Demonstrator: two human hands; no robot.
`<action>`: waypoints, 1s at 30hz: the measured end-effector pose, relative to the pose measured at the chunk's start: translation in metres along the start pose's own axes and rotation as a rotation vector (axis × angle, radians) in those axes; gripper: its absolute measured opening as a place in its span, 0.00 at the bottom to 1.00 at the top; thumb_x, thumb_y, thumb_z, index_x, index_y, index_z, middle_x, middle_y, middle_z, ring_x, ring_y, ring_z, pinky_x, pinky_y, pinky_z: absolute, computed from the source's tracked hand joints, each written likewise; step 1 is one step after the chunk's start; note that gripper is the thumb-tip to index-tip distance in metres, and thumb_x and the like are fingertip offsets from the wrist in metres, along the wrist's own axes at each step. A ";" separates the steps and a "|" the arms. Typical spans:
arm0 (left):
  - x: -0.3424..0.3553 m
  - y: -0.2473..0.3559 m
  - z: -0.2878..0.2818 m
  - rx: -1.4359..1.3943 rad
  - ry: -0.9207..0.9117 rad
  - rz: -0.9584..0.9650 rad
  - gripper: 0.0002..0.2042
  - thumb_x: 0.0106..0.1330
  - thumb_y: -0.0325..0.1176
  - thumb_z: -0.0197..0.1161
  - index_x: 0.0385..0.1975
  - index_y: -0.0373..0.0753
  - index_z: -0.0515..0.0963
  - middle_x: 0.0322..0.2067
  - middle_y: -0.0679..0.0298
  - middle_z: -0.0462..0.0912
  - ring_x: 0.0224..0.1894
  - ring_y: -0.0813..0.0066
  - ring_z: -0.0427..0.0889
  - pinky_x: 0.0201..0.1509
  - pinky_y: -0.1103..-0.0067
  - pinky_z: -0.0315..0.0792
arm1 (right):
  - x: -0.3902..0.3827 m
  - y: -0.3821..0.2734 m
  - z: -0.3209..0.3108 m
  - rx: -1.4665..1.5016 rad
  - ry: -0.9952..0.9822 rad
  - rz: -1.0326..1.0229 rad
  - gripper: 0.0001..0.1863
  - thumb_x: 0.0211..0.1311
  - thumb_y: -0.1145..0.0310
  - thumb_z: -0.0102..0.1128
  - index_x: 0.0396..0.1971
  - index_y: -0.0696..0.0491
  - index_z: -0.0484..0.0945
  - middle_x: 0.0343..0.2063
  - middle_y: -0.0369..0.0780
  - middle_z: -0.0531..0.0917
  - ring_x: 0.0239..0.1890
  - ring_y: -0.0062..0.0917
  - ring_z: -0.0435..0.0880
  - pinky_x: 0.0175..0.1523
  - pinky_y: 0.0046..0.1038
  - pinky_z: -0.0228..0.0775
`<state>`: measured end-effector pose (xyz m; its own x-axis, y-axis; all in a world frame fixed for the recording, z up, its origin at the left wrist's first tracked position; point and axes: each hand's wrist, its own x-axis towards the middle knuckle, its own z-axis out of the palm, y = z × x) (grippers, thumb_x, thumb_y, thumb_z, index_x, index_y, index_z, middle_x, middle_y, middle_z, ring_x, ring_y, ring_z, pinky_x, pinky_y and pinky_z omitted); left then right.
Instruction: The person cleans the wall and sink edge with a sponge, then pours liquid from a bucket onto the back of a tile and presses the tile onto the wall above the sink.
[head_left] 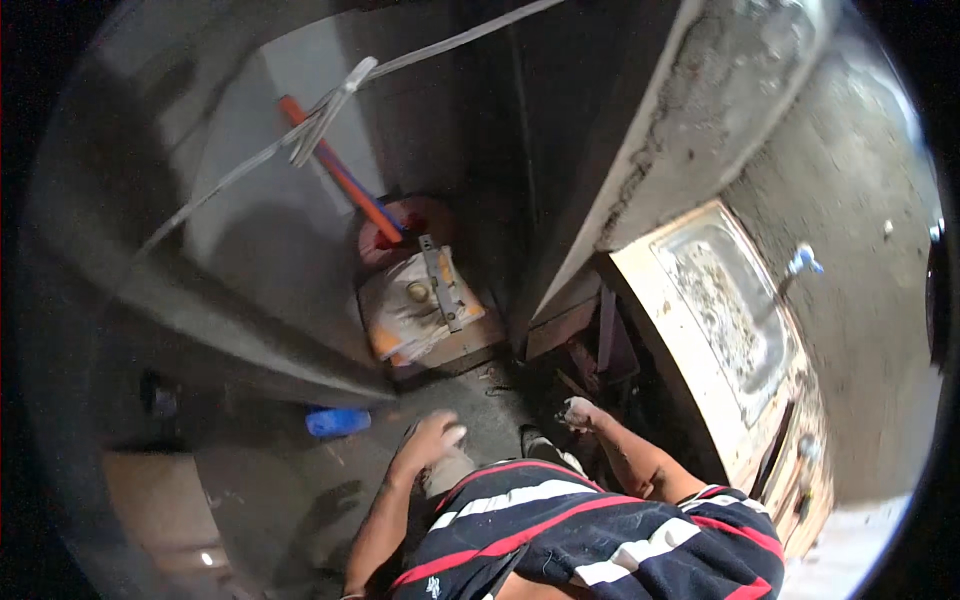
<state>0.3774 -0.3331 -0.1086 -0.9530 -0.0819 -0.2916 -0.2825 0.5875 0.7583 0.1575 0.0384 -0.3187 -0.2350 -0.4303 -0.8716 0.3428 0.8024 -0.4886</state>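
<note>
Right of the blue object (338,422): left hand (435,441) near, right hand (585,414) farther; each grip's closure is indeterminable.

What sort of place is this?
Probably a room being built or renovated, perhaps a kitchen: there is a dirty metal sink near a blue-handled tap, and the grey wall looks rough and unpainted.

The left hand (436,441) and right hand (582,413) hung at lower centre, right of a blue object (338,421) and below a sack (397,312).
</note>
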 end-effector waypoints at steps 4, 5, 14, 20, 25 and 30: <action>0.083 0.078 -0.046 0.103 -0.172 0.192 0.25 0.66 0.46 0.65 0.57 0.33 0.77 0.56 0.46 0.80 0.60 0.48 0.78 0.65 0.63 0.69 | -0.037 0.001 0.022 0.167 0.102 -0.083 0.20 0.64 0.51 0.59 0.38 0.55 0.83 0.31 0.48 0.85 0.35 0.43 0.84 0.38 0.41 0.76; 0.082 0.082 -0.065 0.202 -0.199 0.149 0.26 0.66 0.45 0.65 0.57 0.33 0.77 0.56 0.46 0.80 0.61 0.48 0.78 0.66 0.63 0.69 | -0.053 -0.034 0.047 -0.563 0.448 -0.296 0.28 0.61 0.47 0.63 0.40 0.61 0.83 0.37 0.54 0.86 0.44 0.49 0.86 0.50 0.42 0.79; 0.028 0.421 -0.099 0.488 -0.751 1.192 0.12 0.59 0.38 0.65 0.35 0.34 0.82 0.37 0.52 0.84 0.44 0.57 0.83 0.48 0.65 0.77 | -0.080 0.062 0.079 -0.310 0.351 -0.061 0.29 0.59 0.48 0.64 0.49 0.59 0.82 0.41 0.51 0.86 0.46 0.45 0.86 0.53 0.42 0.77; -0.025 0.501 -0.044 0.397 -0.875 1.558 0.11 0.58 0.34 0.65 0.34 0.33 0.85 0.33 0.50 0.87 0.37 0.58 0.88 0.41 0.66 0.80 | -0.104 0.100 0.107 -0.134 0.311 0.025 0.24 0.58 0.51 0.63 0.45 0.57 0.84 0.37 0.49 0.87 0.41 0.42 0.86 0.47 0.42 0.77; -0.018 0.521 -0.021 0.389 -0.831 1.576 0.09 0.61 0.32 0.62 0.33 0.33 0.83 0.31 0.48 0.86 0.35 0.56 0.88 0.39 0.64 0.81 | -0.106 0.140 0.091 -0.178 0.299 0.031 0.21 0.58 0.53 0.62 0.41 0.55 0.85 0.34 0.47 0.87 0.37 0.40 0.86 0.42 0.43 0.77; 0.006 0.538 0.037 0.385 -1.033 1.511 0.07 0.63 0.31 0.59 0.32 0.33 0.81 0.29 0.46 0.85 0.33 0.53 0.88 0.38 0.61 0.81 | -0.136 0.213 0.079 -0.040 0.363 0.152 0.17 0.58 0.56 0.62 0.38 0.53 0.87 0.31 0.44 0.87 0.33 0.37 0.87 0.38 0.43 0.77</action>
<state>0.2235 0.0122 0.2766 0.1336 0.9848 0.1110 0.8062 -0.1731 0.5657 0.3342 0.2348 -0.3077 -0.4928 -0.1367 -0.8593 0.3646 0.8642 -0.3466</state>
